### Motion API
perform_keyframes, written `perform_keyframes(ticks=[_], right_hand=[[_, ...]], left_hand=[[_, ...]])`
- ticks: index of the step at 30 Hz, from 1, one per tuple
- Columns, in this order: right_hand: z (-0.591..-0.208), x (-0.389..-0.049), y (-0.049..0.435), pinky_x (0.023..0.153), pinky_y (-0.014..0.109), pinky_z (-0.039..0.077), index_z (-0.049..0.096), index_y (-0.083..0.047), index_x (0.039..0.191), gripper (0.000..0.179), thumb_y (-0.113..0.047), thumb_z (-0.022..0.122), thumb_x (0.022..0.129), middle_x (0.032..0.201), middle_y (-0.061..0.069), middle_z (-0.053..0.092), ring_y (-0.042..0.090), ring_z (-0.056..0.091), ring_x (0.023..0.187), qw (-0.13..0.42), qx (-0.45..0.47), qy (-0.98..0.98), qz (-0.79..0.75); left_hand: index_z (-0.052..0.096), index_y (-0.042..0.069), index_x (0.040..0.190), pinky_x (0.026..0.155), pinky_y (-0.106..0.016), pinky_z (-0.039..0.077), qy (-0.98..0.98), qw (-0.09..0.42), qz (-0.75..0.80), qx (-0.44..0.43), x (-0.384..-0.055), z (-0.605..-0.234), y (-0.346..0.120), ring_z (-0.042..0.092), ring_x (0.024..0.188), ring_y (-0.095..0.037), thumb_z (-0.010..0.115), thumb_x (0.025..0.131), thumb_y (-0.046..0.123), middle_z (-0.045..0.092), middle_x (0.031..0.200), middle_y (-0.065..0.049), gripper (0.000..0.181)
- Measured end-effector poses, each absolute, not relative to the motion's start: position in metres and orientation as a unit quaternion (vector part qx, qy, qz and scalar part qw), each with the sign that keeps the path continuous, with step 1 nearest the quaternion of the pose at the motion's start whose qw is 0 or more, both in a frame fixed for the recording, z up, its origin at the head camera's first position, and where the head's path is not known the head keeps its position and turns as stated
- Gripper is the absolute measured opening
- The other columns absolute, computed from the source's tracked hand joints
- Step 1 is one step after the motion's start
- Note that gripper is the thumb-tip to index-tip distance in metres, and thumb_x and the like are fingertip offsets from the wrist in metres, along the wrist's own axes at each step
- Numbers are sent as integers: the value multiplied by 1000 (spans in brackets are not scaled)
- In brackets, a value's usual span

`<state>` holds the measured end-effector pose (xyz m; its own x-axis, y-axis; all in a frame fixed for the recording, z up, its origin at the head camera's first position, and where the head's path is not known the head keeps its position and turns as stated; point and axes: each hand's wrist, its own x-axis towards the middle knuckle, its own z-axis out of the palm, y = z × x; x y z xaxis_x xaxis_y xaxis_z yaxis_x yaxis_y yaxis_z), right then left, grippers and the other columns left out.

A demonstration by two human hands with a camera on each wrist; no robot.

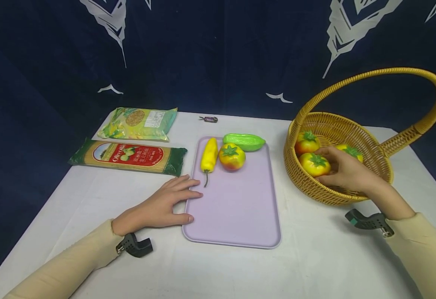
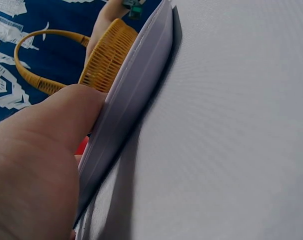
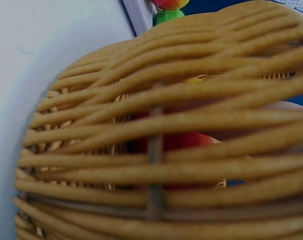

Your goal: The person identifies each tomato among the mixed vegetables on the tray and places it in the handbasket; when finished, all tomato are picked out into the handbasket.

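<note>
My right hand [image 1: 346, 170] reaches into the wicker basket [image 1: 304, 182] and grips a yellow-red tomato [image 1: 314, 165] with a green leafy top, thumb on its near side. Behind it sits another tomato [image 1: 307, 143], and a third tomato [image 1: 350, 152] shows partly past my knuckles. In the right wrist view the basket's weave [image 3: 156, 135] covers most of the hand and fruit. My left hand [image 1: 162, 203] lies with spread fingers at the left edge of the lilac tray [image 1: 236, 211]. On the tray are a yellow pepper [image 1: 209, 155], a tomato [image 1: 232, 157] and a green pepper [image 1: 244, 141].
Left of the tray lies a spaghetti pack [image 1: 128, 157], with a green-yellow food bag [image 1: 139, 123] behind it. A small wrapped candy [image 1: 208, 119] is near the table's back edge. The basket's tall handle [image 1: 375, 74] arches above its opening. A dark blue curtain [image 1: 210, 54] hangs behind.
</note>
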<state>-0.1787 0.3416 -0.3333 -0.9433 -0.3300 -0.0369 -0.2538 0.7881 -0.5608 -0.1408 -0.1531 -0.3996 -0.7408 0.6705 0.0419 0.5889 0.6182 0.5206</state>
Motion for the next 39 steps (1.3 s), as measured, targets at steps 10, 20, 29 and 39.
perform_keyframes(ticks=[10,20,29,39], right_hand=[[-332,-178,343,80,6,46,42,7,140,70,-2,80,82,134,38,55,53,59,119,78,-155,939,-296],[-328,-176,344,80,7,47,42,6,141,71,-4,80,82,134,38,55,54,60,118,81,-154,940,-293],[-329,-176,345,82,6,45,43,5,140,70,-4,80,82,135,37,55,55,60,119,79,-153,941,-291],[-326,-176,344,83,8,48,42,5,142,72,-7,81,83,138,38,53,56,59,120,79,-153,942,-287]], left_hand=[[64,23,138,123,-68,23,896,74,259,354,-140,-399,-153,26,155,-39,74,86,38,44,161,-4,56],[65,23,136,122,-68,23,894,63,258,362,-139,-399,-153,28,154,-41,74,86,37,46,160,-5,54],[64,22,138,124,-67,22,896,71,255,356,-140,-400,-153,26,155,-39,74,86,39,44,161,-4,55],[65,24,137,122,-69,23,896,69,254,357,-140,-398,-153,27,155,-40,74,87,38,45,161,-4,53]])
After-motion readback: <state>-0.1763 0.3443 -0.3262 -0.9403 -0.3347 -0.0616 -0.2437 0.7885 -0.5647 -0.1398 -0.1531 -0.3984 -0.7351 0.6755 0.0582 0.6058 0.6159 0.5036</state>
